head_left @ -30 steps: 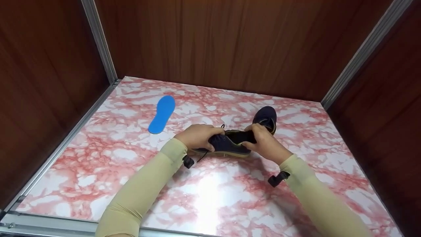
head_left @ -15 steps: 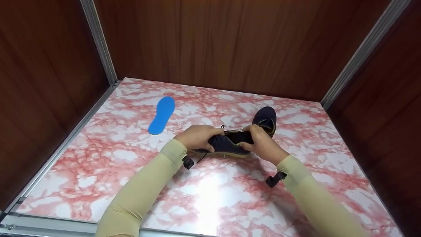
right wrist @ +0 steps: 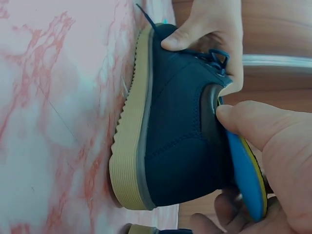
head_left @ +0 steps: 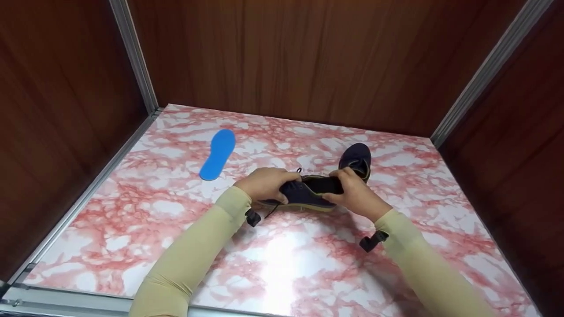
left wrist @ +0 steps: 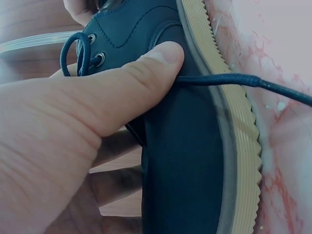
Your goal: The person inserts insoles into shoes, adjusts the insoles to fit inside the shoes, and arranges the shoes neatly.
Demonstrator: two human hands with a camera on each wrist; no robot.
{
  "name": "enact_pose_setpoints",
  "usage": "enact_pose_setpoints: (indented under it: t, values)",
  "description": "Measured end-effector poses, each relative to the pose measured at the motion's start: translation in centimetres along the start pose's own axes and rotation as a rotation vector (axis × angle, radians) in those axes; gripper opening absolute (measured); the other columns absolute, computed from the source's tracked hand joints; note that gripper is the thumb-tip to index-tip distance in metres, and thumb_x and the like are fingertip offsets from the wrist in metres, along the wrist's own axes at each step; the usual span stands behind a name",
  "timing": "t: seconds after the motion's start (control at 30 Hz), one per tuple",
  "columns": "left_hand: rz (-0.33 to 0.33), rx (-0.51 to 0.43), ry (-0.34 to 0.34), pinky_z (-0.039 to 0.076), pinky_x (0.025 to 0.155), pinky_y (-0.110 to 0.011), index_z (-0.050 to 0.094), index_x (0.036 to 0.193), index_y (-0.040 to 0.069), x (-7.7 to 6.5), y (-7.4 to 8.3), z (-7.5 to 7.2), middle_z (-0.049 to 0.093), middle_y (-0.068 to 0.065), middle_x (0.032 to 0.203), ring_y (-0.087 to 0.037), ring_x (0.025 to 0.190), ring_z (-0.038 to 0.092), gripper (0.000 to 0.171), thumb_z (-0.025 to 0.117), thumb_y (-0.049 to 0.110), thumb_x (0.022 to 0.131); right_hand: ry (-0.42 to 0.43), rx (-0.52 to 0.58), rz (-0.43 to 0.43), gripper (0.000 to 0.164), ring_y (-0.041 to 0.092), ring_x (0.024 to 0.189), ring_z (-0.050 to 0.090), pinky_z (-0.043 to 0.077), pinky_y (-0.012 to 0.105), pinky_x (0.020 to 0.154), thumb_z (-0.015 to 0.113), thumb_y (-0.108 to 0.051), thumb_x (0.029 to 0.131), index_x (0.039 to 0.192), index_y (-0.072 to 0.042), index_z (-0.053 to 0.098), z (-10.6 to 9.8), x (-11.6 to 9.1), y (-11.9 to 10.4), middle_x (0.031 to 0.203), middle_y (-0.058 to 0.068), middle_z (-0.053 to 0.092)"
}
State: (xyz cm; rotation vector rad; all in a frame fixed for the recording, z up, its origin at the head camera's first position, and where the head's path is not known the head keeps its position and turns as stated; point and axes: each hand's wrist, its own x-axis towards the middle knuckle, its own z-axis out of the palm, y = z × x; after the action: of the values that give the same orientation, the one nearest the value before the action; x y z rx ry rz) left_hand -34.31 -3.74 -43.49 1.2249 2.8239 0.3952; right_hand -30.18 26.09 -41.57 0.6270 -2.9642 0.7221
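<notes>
A dark navy lace-up shoe (head_left: pixel 304 196) with a cream ridged sole stands on the table, toe to the left. My left hand (head_left: pixel 266 182) grips its front from above, the thumb (left wrist: pixel 156 63) pressed on the near side by the laces. An insole (head_left: pixel 326 185), dark on top and blue underneath (right wrist: pixel 243 165), sits partly in the shoe's opening, its heel end sticking out above the collar. My right hand (head_left: pixel 357 193) pinches that insole, thumb on the near edge and fingers on the far side. How deep its front end reaches is hidden inside the shoe.
Behind the right hand lies a second dark shoe (head_left: pixel 356 154), toe pointing away. A blue insole (head_left: pixel 218 154) lies flat at the back left. Brown wood-look panels (head_left: pixel 282 57) with metal frame posts enclose the red-and-white marbled table (head_left: pixel 154 229) at the back and sides.
My right hand has shifted slightly left with the insole, then back right by about as much. The left hand and the gripped shoe stay put.
</notes>
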Motion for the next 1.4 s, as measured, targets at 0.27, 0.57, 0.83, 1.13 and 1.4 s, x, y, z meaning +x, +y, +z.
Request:
enact_pose_setpoints:
  t: [0.27, 0.57, 0.83, 1.13, 1.4]
  values:
    - [-0.001, -0.008, -0.012, 0.059, 0.103, -0.053, 0.06, 0.147, 0.032, 0.1, 0.1, 0.1, 0.074, -0.004, 0.133, -0.027, 0.12, 0.072, 0.064, 0.091, 0.036, 0.091, -0.047, -0.057, 0.028, 0.068, 0.04, 0.128, 0.067, 0.054, 0.059, 0.112, 0.086, -0.032, 0.095, 0.148, 0.002, 0.061, -1.4, -0.4, 0.2, 0.142, 0.025, 0.066]
    - [0.006, -0.017, -0.016, 0.058, 0.105, -0.053, 0.06, 0.147, 0.031, 0.0, 0.2, 0.1, 0.074, -0.005, 0.137, -0.028, 0.124, 0.072, 0.064, 0.091, 0.035, 0.091, -0.072, -0.056, 0.011, 0.058, 0.036, 0.126, 0.071, 0.055, 0.056, 0.11, 0.085, -0.026, 0.098, 0.143, 0.002, 0.063, -1.5, -0.3, -0.2, 0.137, 0.023, 0.073]
    - [0.001, -0.006, -0.015, 0.06, 0.103, -0.052, 0.06, 0.148, 0.03, 0.0, 0.2, -0.1, 0.075, -0.005, 0.134, -0.028, 0.121, 0.073, 0.066, 0.091, 0.035, 0.091, -0.047, -0.096, -0.042, 0.056, 0.039, 0.128, 0.071, 0.057, 0.057, 0.108, 0.082, -0.024, 0.1, 0.145, 0.004, 0.061, -1.5, -0.4, -0.5, 0.138, 0.027, 0.072]
    - [-0.001, -0.001, -0.017, 0.059, 0.103, -0.054, 0.06, 0.147, 0.031, 0.1, 0.2, -0.2, 0.075, -0.005, 0.134, -0.029, 0.121, 0.073, 0.065, 0.092, 0.035, 0.09, -0.05, -0.1, -0.034, 0.052, 0.039, 0.127, 0.072, 0.057, 0.057, 0.108, 0.081, -0.024, 0.101, 0.142, 0.003, 0.063, -1.4, -0.2, -0.8, 0.136, 0.025, 0.073]
    - [0.002, 0.001, -0.012, 0.059, 0.103, -0.053, 0.061, 0.144, 0.031, 0.2, 0.1, -0.1, 0.076, -0.003, 0.135, -0.027, 0.122, 0.073, 0.063, 0.092, 0.035, 0.09, -0.06, -0.098, -0.017, 0.056, 0.038, 0.126, 0.073, 0.057, 0.057, 0.108, 0.081, -0.026, 0.101, 0.144, 0.002, 0.061, -1.1, -0.1, -0.6, 0.136, 0.025, 0.074]
